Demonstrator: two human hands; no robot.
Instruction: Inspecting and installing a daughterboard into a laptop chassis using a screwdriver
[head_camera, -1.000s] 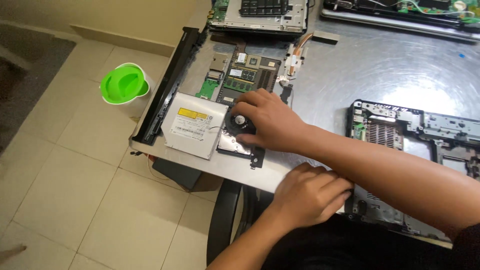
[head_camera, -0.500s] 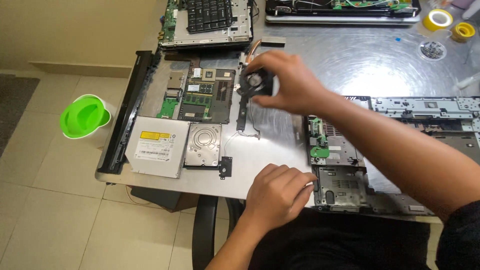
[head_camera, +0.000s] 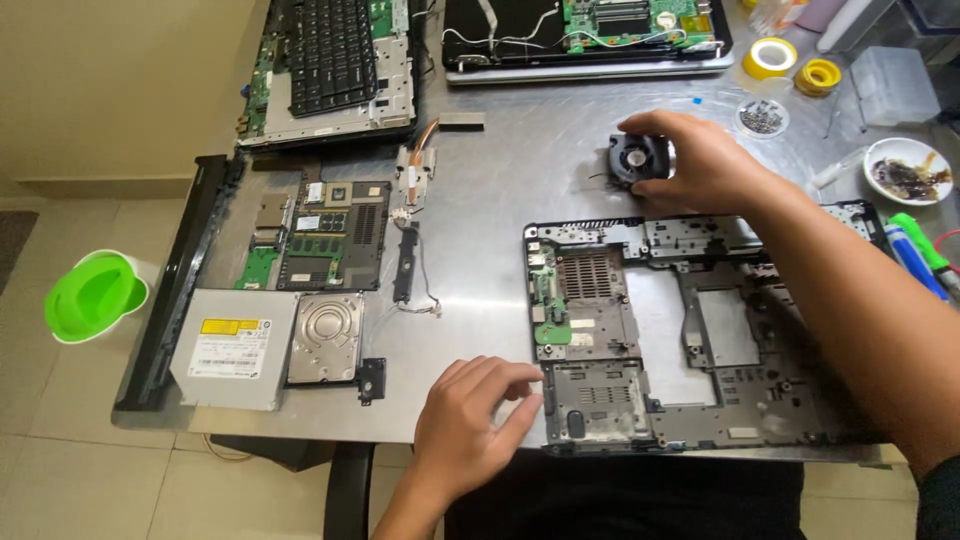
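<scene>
An electronics repair workshop is shown by a metal counter (head_camera: 480, 200) spread with a stripped laptop chassis (head_camera: 690, 330), circuit boards (head_camera: 330, 235), drives (head_camera: 325, 338) and tape rolls (head_camera: 770, 57).

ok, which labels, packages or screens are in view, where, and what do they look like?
Optical drive, front left of the table: grey box, white label with a yellow patch.
Hard drive, beside it on the right: silver plate, no label showing.
Laptop base, front right: black shell, small white stickers.
No lit screens or packages.
</scene>
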